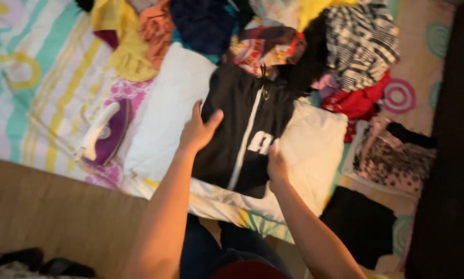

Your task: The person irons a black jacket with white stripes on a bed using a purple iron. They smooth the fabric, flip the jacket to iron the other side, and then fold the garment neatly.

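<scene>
A black garment (242, 129) with a white stripe, white printing and a zip lies spread on a white padded cloth (314, 150) on the bed. My left hand (197, 129) rests flat on the garment's left edge, fingers apart. The garment's lower right part is under my right hand (276, 164), which also lies flat. Neither hand grips anything.
A purple and white iron (105, 135) lies left of the white cloth on the striped bedsheet (46, 88). A heap of mixed clothes (273, 36) fills the far side. A patterned folded garment (392, 155) and a black one (358, 222) lie to the right. The bed's brown edge (61, 212) is near me.
</scene>
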